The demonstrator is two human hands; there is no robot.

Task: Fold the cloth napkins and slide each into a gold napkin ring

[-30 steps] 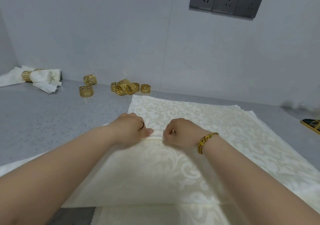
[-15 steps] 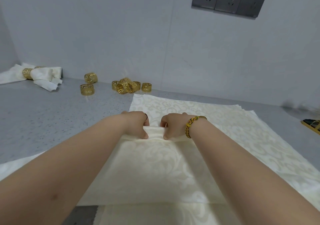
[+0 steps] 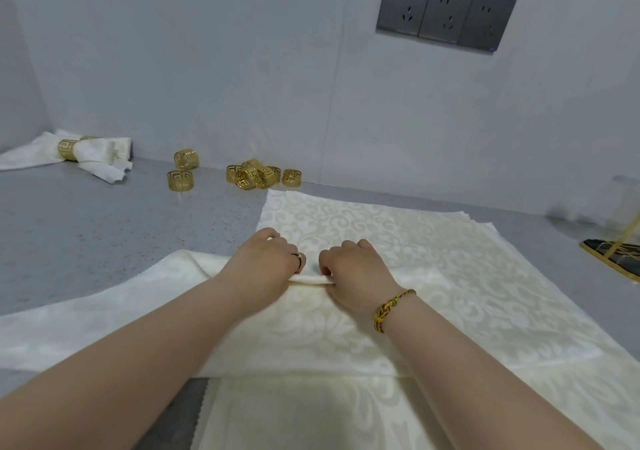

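- Tabletop (image 3: 86, 228): grey, speckled, running back to a pale wall.
- Napkin stack (image 3: 467, 276): cream damask sheets lying flat, right of centre, with their edges stepped at the far right corner.
- Top napkin (image 3: 311, 328): the piece in work. It lies across the stack at an angle, with its left part out on the bare tabletop. A raised fold ridge (image 3: 311, 279) runs across its middle.
- Finished napkin (image 3: 100, 153): far left against the wall, already through a gold ring (image 3: 68, 149).
- Left hand (image 3: 265, 266) and right hand (image 3: 356, 269): side by side, nearly touching, knuckles up. The fingers of both are curled down and pinch the ridge between them.
- Change: half a second ago the fingers reached over the far side of the fold. They are now drawn back on top, and the ridge looks thicker than a second ago. I judge that one more pleat has been gathered and the folding is part done. Flat cloth remains near and far of the ridge.
- Loose gold rings (image 3: 256, 176): a cluster far centre, near the stack's far corner, with two more (image 3: 180, 180) to its left. All are untouched and well apart from the hands, so the ringing step has not begun.
- Bracelet (image 3: 391, 307): a woven band on the right wrist.
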